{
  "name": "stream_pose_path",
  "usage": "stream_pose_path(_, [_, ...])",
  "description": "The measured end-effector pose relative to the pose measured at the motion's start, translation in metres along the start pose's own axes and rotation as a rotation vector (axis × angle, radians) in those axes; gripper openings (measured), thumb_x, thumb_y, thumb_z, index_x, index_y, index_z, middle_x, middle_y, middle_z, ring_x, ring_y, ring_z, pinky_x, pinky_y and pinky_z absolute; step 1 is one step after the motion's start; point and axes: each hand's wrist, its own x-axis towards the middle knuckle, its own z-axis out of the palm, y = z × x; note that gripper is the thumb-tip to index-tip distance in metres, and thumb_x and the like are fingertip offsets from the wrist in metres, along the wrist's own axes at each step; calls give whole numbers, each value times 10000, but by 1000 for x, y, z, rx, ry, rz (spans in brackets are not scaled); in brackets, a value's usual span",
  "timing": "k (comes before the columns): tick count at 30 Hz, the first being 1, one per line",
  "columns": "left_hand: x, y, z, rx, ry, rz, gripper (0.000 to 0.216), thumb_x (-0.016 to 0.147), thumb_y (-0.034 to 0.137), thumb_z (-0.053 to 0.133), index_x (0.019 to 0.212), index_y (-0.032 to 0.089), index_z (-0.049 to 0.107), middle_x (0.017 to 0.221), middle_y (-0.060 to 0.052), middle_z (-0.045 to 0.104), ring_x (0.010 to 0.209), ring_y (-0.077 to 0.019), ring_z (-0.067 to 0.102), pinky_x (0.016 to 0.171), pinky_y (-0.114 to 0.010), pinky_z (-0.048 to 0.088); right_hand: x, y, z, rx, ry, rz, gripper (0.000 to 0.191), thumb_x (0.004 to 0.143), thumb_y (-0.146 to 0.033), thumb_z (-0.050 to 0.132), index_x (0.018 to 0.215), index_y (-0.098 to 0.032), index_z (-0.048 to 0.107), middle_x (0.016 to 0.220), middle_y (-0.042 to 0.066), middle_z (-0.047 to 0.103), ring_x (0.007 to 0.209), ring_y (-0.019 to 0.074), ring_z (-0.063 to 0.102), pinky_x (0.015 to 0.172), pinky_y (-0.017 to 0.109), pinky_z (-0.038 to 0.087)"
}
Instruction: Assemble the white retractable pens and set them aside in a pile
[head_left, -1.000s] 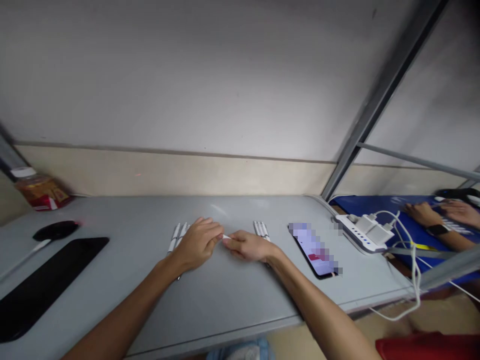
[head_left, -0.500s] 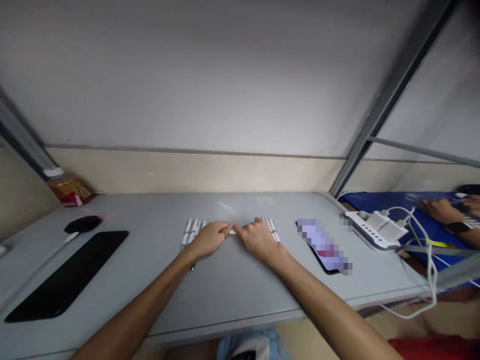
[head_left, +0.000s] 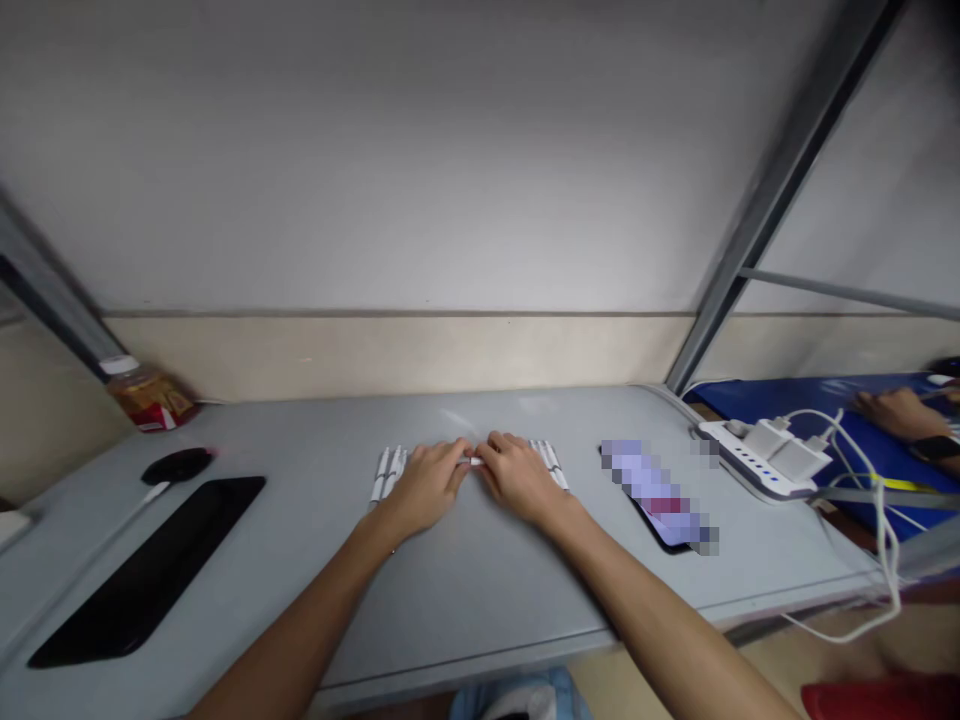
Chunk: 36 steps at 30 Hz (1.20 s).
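Over the middle of the grey desk, my left hand [head_left: 429,482] and my right hand [head_left: 517,472] meet with their fingertips almost together. Both are closed on a slim white pen [head_left: 474,461], one at each end; most of it is hidden by the fingers. Just left of my left hand lies a row of white pens [head_left: 384,475] with dark bands, partly covered by that hand. Another group of white pens [head_left: 553,465] lies beyond my right wrist, side by side.
A smartphone [head_left: 660,500] lies to the right, near a white power strip [head_left: 757,465] with chargers and cables. At left are a black tablet-like slab [head_left: 150,570], a dark mouse-shaped object [head_left: 178,465] and a bottle [head_left: 154,395]. Another person's hand [head_left: 896,412] rests at far right.
My left fingers have curled further around the pen, and the hand covers more of the left pen row. The view has shifted slightly; both hands stay together at the middle.
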Motion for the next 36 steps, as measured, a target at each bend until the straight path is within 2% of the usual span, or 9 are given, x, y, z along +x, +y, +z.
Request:
stream_pose_path(4, [2,-2,7,68,33,44,270,973,247,289,916,194,548,940,-51,625,887,-198,553,772,-339,374,0,-1,1,44,-36,51,168,950,-215,436,1086,-194,532,938,53,628,807,189,576,672,282,350])
stream_pose_path(8, [3,-4,11,173,66,1,284,969,224,288,864,190,549,872,-59,617,856,-205,544,735,-331,359,0,-3,7,52,43,18,227,983,-323,391,1040,-181,560,1010,86,614,941,220,536,781,311,352])
stream_pose_path(11, [3,-4,11,187,51,-39,290,970,205,263,870,191,535,840,-57,617,817,-204,558,717,-327,354,1,-3,10,45,57,18,247,997,-248,337,1005,-177,574,1021,90,606,941,212,523,804,321,339])
stream_pose_path(14, [1,-2,9,121,38,-27,293,980,242,245,907,192,525,845,-50,624,809,-204,569,744,-337,362,2,0,10,79,43,36,182,969,-186,388,1048,-180,551,984,70,609,856,190,533,763,302,341])
stream_pose_path(19, [-1,0,5,62,31,28,236,975,333,311,992,203,508,1002,-56,636,951,-221,569,836,-366,354,-1,4,9,141,62,21,202,960,-247,429,1094,-182,566,992,80,577,890,204,503,756,304,342])
stream_pose_path(24, [1,-3,6,111,-10,25,239,980,281,288,964,195,510,929,-50,630,891,-210,567,795,-351,349,-1,4,12,143,110,-7,244,973,-203,375,1033,-193,611,1029,90,540,930,208,466,769,320,332])
stream_pose_path(28, [1,-5,8,136,11,26,294,986,251,257,919,194,538,932,-43,631,905,-202,553,777,-342,332,2,7,14,165,130,-22,192,942,-157,433,1024,-185,605,1001,71,566,920,191,505,803,318,335])
stream_pose_path(32, [1,-6,11,173,12,18,307,980,233,276,913,194,573,893,-45,641,873,-202,555,770,-348,322,3,11,17,228,109,-32,223,873,-75,493,1036,-195,585,960,46,577,848,167,535,717,265,365])
stream_pose_path(36, [1,-5,10,173,28,11,322,983,254,269,919,192,579,864,-45,641,839,-201,565,769,-348,327,2,12,16,251,199,-25,244,842,-61,528,1034,-201,582,981,54,563,893,182,523,745,268,396])
